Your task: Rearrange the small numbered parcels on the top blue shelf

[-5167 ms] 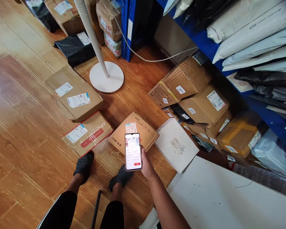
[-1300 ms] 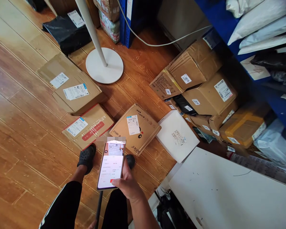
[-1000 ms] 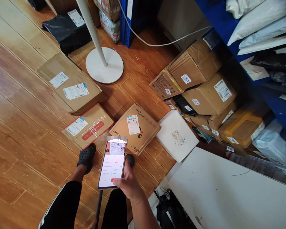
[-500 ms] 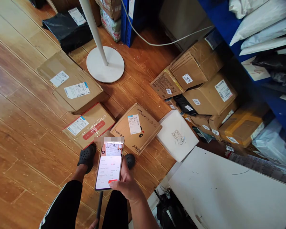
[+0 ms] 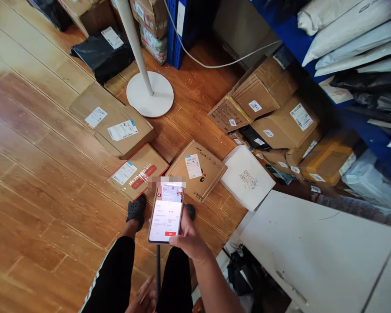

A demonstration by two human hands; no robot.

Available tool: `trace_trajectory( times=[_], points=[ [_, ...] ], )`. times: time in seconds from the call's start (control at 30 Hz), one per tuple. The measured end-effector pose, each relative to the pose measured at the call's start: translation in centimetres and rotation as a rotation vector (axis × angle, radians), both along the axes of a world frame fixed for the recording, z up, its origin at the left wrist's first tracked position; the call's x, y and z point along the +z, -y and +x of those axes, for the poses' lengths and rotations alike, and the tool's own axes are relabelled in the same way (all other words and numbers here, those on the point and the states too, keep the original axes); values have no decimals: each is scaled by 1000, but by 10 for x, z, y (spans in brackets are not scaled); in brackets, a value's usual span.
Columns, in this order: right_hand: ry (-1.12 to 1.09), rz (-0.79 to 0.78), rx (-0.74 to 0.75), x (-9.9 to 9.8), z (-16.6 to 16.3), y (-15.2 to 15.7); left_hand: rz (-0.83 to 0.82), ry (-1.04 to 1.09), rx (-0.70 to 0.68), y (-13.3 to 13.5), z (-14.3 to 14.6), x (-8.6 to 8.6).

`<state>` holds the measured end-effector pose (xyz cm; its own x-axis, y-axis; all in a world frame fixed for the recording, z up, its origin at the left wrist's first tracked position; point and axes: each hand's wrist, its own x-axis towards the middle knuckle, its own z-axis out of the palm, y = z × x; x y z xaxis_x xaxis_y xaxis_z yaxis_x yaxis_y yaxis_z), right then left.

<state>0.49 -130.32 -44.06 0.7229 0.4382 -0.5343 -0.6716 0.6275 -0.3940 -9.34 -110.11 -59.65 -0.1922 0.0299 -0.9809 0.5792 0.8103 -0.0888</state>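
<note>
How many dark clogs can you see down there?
2. The left clog is just below the red-edged box in the picture; the right clog shows only partly, beside the phone and behind the right hand. Others could be hidden.

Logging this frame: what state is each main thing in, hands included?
Phone: screen lit, held
Right hand: closed around the phone
Left hand: open, beside the dark rod; contact unclear
Red-edged box: closed, taped, flat on the floor
Middle brown box: closed, labelled, flat
White box: closed, flat
Black parcel: labelled, lying on the floor
White stand: upright on its round base
</note>
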Motion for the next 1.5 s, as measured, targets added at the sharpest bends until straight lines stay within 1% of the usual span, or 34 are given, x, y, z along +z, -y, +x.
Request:
trace_trajectory(
  times=[0.07, 0.13, 0.17, 0.2, 0.23, 0.27, 0.33, 0.47, 0.6, 0.73, 0.9, 0.97, 1.03, 1.1, 1.17, 1.23, 1.3, 1.4, 1.5],
  points=[
    [8, -25, -18, 13, 1, -7, -39, -32, -49, -13, -25, 41],
    [27, -45, -46, 28, 3, -17, -78, -60, -94, -29, -55, 84],
    [38, -58, -62, 36, 4, -23, -106, -71, -117, -37, -70, 104],
    [49, -73, -82, 43, 4, -29, -162, -34, -139, -46, -84, 121],
    [61, -86, -106, 51, 4, -35, -186, 7, -148, -53, -94, 134],
    [72, -98, -132, 57, 3, -42, -201, 40, -151, -59, -101, 144],
    [83, -112, -173, 68, 0, -54, -215, 112, -141, -65, -105, 155],
    [50, -93, -207, 84, -8, -71, -225, 145, -124, -59, -98, 162],
    [-18, -72, -186, 97, -15, -71, -206, 130, -115, -43, -93, 172],
    [-41, -112, -160, 109, -27, -54, -177, 162, -80, -21, -77, 189],
    [-81, -115, -132, 126, -51, -20, -173, 280, -37, 9, -52, 205],
    [-116, -99, -166, 129, -63, -7, -172, 286, -36, 16, -48, 211],
    [-160, -99, -213, 126, -75, 1, -140, 249, -13, 20, -48, 216],
    [-201, -113, -246, 119, -86, 4, -111, 216, 17, 21, -47, 221],
    [-219, -127, -262, 113, -91, 0, -129, 239, 34, 21, -45, 224],
    [-224, -137, -257, 108, -91, -9, -160, 261, 48, 20, -43, 223],
    [-222, -128, -233, 107, -86, -22, -175, 233, 74, 16, -43, 217],
    [-206, -98, -220, 107, -73, -46, -159, 147, 95, 9, -49, 203],
    [-169, -81, -242, 100, -63, -72, -169, 97, 62, -1, -56, 188]
  ],
)
